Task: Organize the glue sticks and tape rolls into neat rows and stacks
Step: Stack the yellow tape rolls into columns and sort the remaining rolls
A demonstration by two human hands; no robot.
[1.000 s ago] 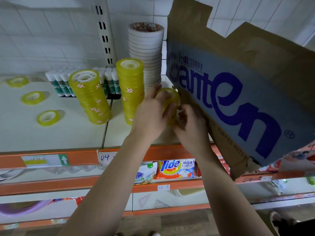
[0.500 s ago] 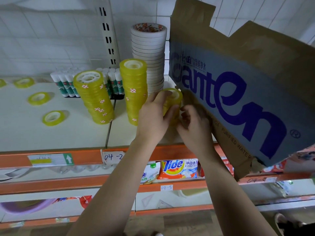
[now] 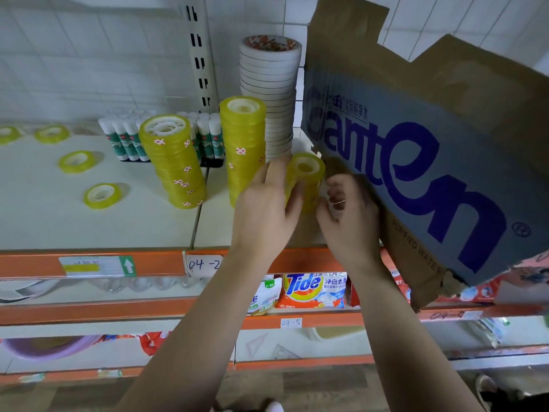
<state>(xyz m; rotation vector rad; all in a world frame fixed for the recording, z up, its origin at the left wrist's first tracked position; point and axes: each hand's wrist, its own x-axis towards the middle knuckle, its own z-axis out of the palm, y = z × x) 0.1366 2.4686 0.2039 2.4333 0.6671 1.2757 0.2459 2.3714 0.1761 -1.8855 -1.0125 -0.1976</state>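
Since half a second ago the right hand (image 3: pixel 350 218) has drawn back a little from the short stack of yellow tape rolls (image 3: pixel 306 171), while the left hand (image 3: pixel 264 209) has stayed on it. The left hand's fingers curl round the left side of that short stack, which stands upright on the white shelf (image 3: pixel 89 227) just in front of the tall stack of white tape rolls (image 3: pixel 269 93) and close against the lower corner of the cardboard box (image 3: pixel 416 144). The right hand's fingers are curled in towards the palm, its thumb tip just beside the lower right of the short stack; whether it pinches anything cannot be told. Left of the hands stands a tall upright stack of yellow tape rolls (image 3: pixel 242 138), and left of that a second yellow stack (image 3: pixel 175 165) that leans, its rolls stepped out of line. Behind these two stacks the glue sticks (image 3: pixel 124 141) stand upright in a close row near the tiled wall. Four loose yellow tape rolls lie flat and well apart on the left of the shelf, the nearest (image 3: pixel 102 196) towards the front. A handwritten label (image 3: pixel 205 264) reading "04-2" hangs on the orange shelf edge, and Tide packets (image 3: pixel 312 289) lie on the shelf below.
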